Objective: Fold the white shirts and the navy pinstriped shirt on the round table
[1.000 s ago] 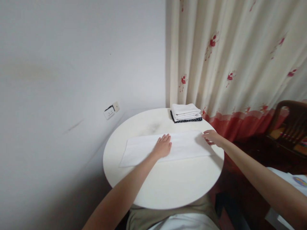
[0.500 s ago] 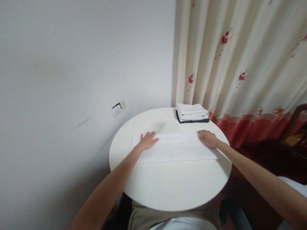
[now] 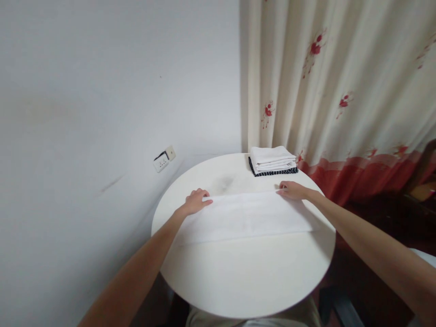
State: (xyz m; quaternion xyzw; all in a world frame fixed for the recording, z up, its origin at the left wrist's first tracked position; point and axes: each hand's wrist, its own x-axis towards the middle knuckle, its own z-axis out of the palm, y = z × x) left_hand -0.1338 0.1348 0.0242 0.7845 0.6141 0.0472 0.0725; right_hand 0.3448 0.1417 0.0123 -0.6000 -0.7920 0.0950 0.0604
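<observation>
A long, folded white cloth (image 3: 248,217) lies across the round white table (image 3: 245,272) in front of me. My left hand (image 3: 197,201) pinches its far edge near the left end, thumb below and fingers curled over. At the far right, my right hand (image 3: 291,190) grips the same edge between thumb and fingers. That far edge looks slightly raised between the hands, while the near edge rests on the tabletop.
Behind my right hand sits a stack of folded white cloths (image 3: 272,158) on a black-and-white patterned cloth (image 3: 276,173). A wall with a socket (image 3: 161,162) borders the table's left side. A flowered curtain (image 3: 306,91) hangs behind the stack.
My left hand, flat on the cloth before, has slid left and closed on its far edge. My right hand has closed on that edge too. The view has shifted slightly.
</observation>
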